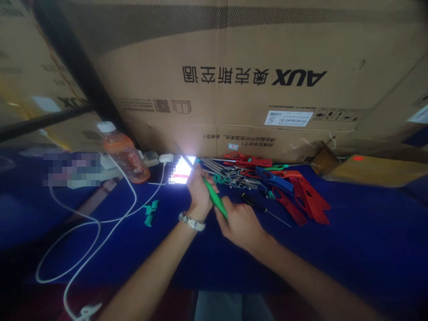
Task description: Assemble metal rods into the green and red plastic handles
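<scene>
Both hands are on a long-nosed lighter with a green handle (pixel 217 201), its thin dark tube pointing up and to the left. My left hand (pixel 199 189), with a pale watch on the wrist, is closed around the front of the handle near the tube. My right hand (pixel 239 223) grips the rear of the green handle. Right of the hands lie red handle shells (pixel 289 206), a blue handle shell (pixel 274 179), metal tubes (pixel 216 166) and small wired parts. A dark screwdriver (pixel 256 203) with a thin shaft rests closest to my right hand.
A lit phone (pixel 182 170) stands behind my left hand. Left are an orange drink bottle (pixel 124 154), a looped white cable (pixel 100 223) and small teal pieces (pixel 150 213). A large cardboard box (pixel 227 49) walls off the back. A yellowish package (pixel 374 170) lies at right.
</scene>
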`<state>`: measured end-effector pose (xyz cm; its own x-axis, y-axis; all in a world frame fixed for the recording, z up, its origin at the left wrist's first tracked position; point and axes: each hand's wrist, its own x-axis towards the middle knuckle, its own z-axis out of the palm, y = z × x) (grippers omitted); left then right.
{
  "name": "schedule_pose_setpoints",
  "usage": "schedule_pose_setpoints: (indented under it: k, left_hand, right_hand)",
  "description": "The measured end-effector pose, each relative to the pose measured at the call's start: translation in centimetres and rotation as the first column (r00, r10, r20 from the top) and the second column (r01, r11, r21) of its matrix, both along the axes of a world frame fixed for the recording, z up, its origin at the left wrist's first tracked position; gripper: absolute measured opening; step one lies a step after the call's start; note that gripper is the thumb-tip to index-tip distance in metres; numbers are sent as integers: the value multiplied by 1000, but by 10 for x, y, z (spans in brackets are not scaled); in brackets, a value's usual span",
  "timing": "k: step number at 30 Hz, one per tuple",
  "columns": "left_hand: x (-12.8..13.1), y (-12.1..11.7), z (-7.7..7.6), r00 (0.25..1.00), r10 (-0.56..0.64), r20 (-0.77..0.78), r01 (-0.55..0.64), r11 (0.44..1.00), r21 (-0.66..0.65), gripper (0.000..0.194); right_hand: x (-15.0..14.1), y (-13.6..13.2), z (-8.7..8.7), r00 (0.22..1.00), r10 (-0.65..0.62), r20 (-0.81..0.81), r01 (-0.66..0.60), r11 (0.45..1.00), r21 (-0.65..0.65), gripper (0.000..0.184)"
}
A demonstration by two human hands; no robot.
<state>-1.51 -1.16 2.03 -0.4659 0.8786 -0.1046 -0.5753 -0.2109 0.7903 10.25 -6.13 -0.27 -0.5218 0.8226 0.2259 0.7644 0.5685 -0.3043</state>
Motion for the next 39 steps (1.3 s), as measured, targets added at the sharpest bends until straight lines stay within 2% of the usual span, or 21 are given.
schedule_pose_setpoints:
  k: [2, 7, 11, 13, 16, 20, 22, 24, 26, 30, 32, 34, 36, 39]
  left_hand:
    - [5, -2, 0, 998, -17, -52, 18, 1000, 24, 43]
    - [8, 0, -1, 988, -72, -137, 82, 994, 66, 46]
    - [-3, 5, -2, 952, -240, -189, 258, 963, 79, 45]
    - [-7, 5, -2, 933, -327, -149, 342, 936, 84, 46]
    - [-8, 3, -1, 892, -452, -1, 450, 888, 93, 42]
    - [-3, -1, 0, 758, -628, 177, 608, 778, 155, 29]
    - [-1, -2, 1, 699, -679, 223, 636, 734, 239, 38]
    - [0, -3, 3, 674, -698, 243, 638, 716, 283, 48]
    - [1, -3, 4, 688, -683, 245, 630, 729, 267, 52]
    - [4, -3, 5, 752, -623, 213, 598, 782, 177, 54]
    - [5, -2, 3, 780, -594, 198, 577, 805, 141, 54]
    - [5, -1, 2, 790, -579, 198, 566, 815, 124, 52]
    - [5, 0, 0, 788, -576, 217, 564, 817, 120, 51]
    - [4, 3, -2, 789, -559, 256, 546, 828, 124, 49]
  right_hand:
    - [-2, 0, 0, 999, -20, -25, 19, 999, -33, 19]
    - [1, 8, -4, 979, -31, -199, 6, 992, -124, 33]
    - [5, 13, -8, 882, -61, -467, -83, 956, -282, 37]
    - [6, 13, -10, 803, -76, -591, -169, 922, -348, 39]
    - [4, 12, -13, 709, -109, -696, -245, 888, -389, 41]
    - [0, 10, -16, 619, -182, -764, -327, 825, -461, 45]
    - [-2, 9, -16, 592, -213, -778, -366, 789, -494, 46]
    - [-3, 8, -15, 590, -228, -775, -381, 767, -516, 47]
    - [-3, 7, -14, 626, -221, -748, -355, 773, -526, 49]
    - [1, 7, -10, 772, -158, -616, -231, 833, -503, 54]
    - [5, 9, -7, 811, -154, -565, -208, 826, -523, 53]
    - [11, 12, -5, 800, -175, -574, -241, 782, -575, 49]
    - [16, 16, -3, 743, -219, -632, -296, 740, -604, 39]
    - [22, 22, 1, 672, -259, -693, -329, 735, -593, 24]
